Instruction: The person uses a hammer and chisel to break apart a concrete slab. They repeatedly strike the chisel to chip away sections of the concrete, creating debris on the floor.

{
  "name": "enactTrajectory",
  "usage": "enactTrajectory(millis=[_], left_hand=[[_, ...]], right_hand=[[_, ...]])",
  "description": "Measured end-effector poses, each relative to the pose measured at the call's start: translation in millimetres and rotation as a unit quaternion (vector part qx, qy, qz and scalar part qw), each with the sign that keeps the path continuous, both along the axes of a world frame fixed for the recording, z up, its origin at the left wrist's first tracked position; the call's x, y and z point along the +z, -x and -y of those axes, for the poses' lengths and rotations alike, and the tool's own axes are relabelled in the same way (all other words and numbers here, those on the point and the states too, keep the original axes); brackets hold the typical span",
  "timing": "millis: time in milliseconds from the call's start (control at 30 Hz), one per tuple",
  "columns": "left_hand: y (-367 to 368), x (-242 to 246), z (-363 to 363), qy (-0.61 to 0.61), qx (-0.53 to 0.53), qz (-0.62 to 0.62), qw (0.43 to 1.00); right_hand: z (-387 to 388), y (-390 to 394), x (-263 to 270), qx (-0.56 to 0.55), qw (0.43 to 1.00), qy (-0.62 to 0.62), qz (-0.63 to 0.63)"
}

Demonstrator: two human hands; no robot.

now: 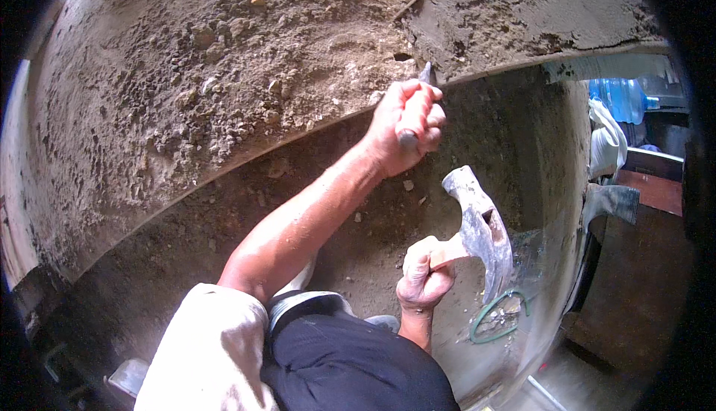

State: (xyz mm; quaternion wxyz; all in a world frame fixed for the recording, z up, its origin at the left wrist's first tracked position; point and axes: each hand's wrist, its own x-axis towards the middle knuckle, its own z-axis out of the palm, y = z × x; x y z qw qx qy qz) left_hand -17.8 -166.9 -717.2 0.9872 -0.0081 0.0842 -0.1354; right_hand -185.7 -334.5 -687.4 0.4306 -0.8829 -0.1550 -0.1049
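Note:
My left hand grips a chisel by its red handle, with the butt end facing me. Its metal tip touches or lies very near the broken front edge of a rough mortar surface. A small dark hole shows in the mortar just left of the tip. Lower and to the right, my right hand is closed around the pale wooden handle of a worn claw hammer. The hammer's face points up towards the chisel, apart from it, and its claw points down.
Loose stones and crumbs cover much of the mortar. A bent green hose or cord lies among debris at lower right. Beyond the wall on the right are a blue water bottle, a white sack and a dark brown panel.

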Motion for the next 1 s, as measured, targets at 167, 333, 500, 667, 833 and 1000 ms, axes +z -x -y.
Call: enactTrajectory(millis=[167,333,500,667,833,1000], left_hand=[[-2,1,8,-0.014,0.045,-0.021,0.999],[-5,1,-10,0.054,0.019,0.032,0.998],[-8,8,-10,0.153,0.009,0.019,0.988],[-12,17,-12,0.126,0.026,0.004,0.992],[-16,8,-14,0.015,0.073,-0.022,0.997],[-12,19,-8,0.000,0.066,-0.005,0.998]], right_hand=[[-13,-6,11,0.004,0.998,-0.019,-0.059],[-5,2,3,-0.001,0.993,-0.012,-0.115],[-18,-10,-1,0.015,0.999,-0.031,-0.012],[-28,-31,-7,0.018,0.985,-0.010,0.174],[-57,-50,28,-0.023,0.987,0.153,0.052],[-37,-27,42,-0.042,0.999,-0.024,-0.015]])
